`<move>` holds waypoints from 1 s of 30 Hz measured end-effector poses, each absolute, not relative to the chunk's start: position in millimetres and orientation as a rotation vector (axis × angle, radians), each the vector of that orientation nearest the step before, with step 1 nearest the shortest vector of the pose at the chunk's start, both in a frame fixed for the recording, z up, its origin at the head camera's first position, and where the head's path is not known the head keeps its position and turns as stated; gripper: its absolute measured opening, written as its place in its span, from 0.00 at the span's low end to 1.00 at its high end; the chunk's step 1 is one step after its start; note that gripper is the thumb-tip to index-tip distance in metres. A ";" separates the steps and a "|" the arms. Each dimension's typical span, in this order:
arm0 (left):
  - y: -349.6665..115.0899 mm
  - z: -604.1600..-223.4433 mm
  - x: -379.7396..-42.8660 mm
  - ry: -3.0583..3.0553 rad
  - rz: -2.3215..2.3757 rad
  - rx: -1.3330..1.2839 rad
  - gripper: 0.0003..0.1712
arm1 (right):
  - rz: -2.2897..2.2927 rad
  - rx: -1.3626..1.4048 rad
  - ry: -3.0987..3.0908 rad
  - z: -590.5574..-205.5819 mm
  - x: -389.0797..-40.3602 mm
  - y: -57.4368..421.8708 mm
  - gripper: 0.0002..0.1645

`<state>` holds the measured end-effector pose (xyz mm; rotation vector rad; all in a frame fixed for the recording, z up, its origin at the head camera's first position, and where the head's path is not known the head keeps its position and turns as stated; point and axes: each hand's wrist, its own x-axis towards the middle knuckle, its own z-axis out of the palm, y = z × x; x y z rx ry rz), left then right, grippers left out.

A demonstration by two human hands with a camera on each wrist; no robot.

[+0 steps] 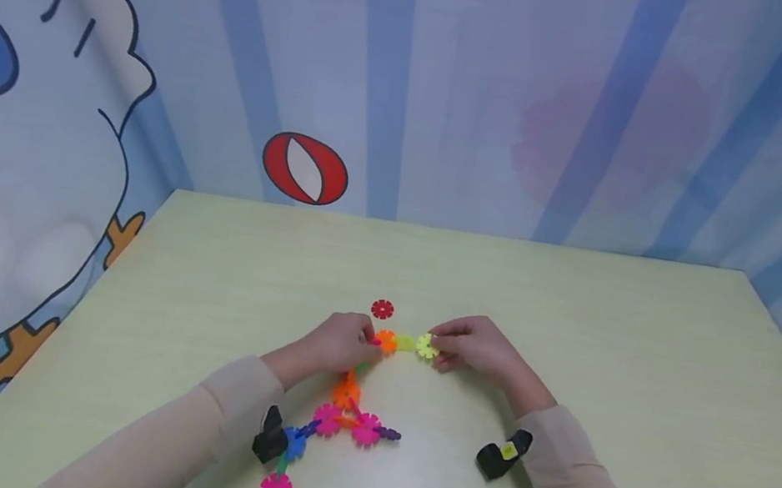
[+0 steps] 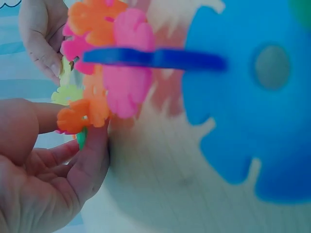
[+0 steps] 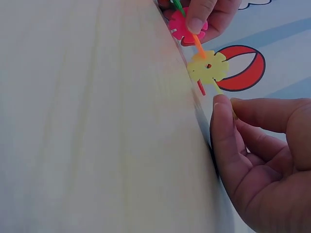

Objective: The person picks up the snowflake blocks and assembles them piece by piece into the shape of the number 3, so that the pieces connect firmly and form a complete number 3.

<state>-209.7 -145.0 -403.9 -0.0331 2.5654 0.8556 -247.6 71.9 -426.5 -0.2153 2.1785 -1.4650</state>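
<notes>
A chain of notched plastic snowflake discs runs over the table. My left hand (image 1: 337, 342) pinches a pink snowflake disc (image 3: 181, 28) near the chain's far end, its thumb lying on the disc in the right wrist view. From there an orange disc (image 1: 386, 342) leads to a yellow disc (image 3: 204, 68). At the very end, a pale yellow snowflake disc (image 1: 426, 346) is pinched between the thumb and fingers of my right hand (image 1: 485, 349). It meets the other yellow disc edge to edge; how deep their slots engage is hidden.
A loose red disc (image 1: 383, 309) lies just beyond the hands. Nearer me the chain continues through orange (image 1: 346, 394), pink (image 1: 328, 419) and blue discs (image 1: 295, 443), with a purple disc (image 1: 389, 433) on a side branch. A printed backdrop (image 1: 440, 116) stands behind the table (image 1: 649, 342).
</notes>
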 end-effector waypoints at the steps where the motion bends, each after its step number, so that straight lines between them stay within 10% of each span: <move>1: -144.7 -403.5 -209.9 2.567 0.853 -0.026 0.16 | -1.460 -0.215 2.181 -426.1 -247.8 72.2 0.18; 30: -152.6 -408.3 -228.7 2.549 0.818 0.512 0.22 | -1.501 -0.204 2.138 -429.2 -246.8 67.0 0.17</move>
